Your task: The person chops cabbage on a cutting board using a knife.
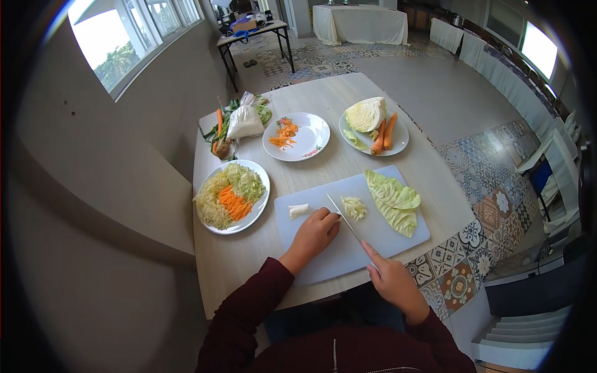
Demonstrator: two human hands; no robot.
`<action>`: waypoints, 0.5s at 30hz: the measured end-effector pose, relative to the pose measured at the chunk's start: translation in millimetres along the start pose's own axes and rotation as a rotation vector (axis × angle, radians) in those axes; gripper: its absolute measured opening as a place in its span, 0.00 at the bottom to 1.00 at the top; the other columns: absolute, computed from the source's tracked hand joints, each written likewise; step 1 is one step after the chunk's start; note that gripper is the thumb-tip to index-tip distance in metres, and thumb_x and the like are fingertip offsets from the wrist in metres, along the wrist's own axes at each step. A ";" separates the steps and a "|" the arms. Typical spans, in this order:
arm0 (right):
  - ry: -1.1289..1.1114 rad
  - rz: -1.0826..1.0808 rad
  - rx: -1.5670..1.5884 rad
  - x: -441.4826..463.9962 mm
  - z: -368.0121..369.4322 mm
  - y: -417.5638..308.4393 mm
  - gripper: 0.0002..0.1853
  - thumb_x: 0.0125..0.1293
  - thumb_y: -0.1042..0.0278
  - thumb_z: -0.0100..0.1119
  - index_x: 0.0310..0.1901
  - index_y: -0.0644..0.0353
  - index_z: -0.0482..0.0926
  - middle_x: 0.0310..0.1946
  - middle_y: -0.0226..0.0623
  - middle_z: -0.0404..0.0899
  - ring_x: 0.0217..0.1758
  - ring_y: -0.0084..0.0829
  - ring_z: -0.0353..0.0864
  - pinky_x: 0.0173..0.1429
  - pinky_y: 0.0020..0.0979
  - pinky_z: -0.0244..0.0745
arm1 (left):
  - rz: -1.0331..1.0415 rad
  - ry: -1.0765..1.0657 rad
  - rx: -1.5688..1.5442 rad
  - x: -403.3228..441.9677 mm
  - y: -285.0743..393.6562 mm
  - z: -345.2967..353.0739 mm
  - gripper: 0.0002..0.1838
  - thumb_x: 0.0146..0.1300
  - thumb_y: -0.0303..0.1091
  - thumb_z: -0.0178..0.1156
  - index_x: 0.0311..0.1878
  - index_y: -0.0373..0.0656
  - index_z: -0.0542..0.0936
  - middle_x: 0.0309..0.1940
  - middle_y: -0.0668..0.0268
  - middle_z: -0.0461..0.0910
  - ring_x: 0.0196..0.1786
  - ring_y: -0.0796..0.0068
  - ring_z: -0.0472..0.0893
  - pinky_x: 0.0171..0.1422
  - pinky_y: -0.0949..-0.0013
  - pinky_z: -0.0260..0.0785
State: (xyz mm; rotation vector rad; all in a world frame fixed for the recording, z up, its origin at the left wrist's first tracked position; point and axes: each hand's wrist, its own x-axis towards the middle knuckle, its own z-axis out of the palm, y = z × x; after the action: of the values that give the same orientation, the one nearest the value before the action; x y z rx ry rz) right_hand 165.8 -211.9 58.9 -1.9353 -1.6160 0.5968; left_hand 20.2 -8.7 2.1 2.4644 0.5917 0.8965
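Note:
A white cutting board (329, 261) lies before me on the table. My right hand (392, 280) grips a knife (346, 219) by its handle, the blade slanting up and left across the board. Against the blade's left side, my left hand (316, 231) curls its fingers over a pale piece of cabbage, mostly hidden beneath them. Just right of the blade is a small heap of shredded cabbage (354, 208). A large cabbage leaf (395, 202) rests on the board's right part. At upper left is a small white roll-shaped piece (298, 211).
Left of the board, a plate (264, 200) holds shredded cabbage and carrot. Farther back are a plate (316, 132) with orange shreds and another (401, 148) with a cabbage piece and carrots. A white-filled plastic bag (245, 122) sits among vegetables. A wall (124, 186) stands left.

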 end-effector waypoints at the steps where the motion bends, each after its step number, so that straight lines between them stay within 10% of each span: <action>1: -0.010 0.008 0.000 0.3 -0.2 -0.6 0.32 0.72 0.67 0.55 0.77 0.51 0.63 0.29 0.61 0.80 0.34 0.62 0.81 0.42 0.56 0.75 | 0.002 0.001 0.002 0.1 0.2 -0.2 0.08 0.61 0.26 0.66 0.44 0.39 0.84 0.37 0.55 0.79 0.41 0.51 0.82 0.46 0.55 0.76; 15: -0.163 0.114 -0.001 -13.0 -27.8 -22.1 0.31 0.72 0.68 0.53 0.77 0.55 0.63 0.24 0.64 0.78 0.29 0.65 0.80 0.39 0.59 0.76 | 0.013 0.034 0.009 0.1 -0.2 1.4 0.06 0.61 0.26 0.66 0.41 0.39 0.84 0.35 0.57 0.79 0.38 0.53 0.82 0.44 0.57 0.76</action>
State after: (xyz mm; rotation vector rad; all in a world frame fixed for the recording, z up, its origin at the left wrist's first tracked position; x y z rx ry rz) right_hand 165.0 -225.2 94.2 -2.0346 -1.6101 0.8189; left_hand 21.2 -8.9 1.0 2.4682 0.5936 0.9442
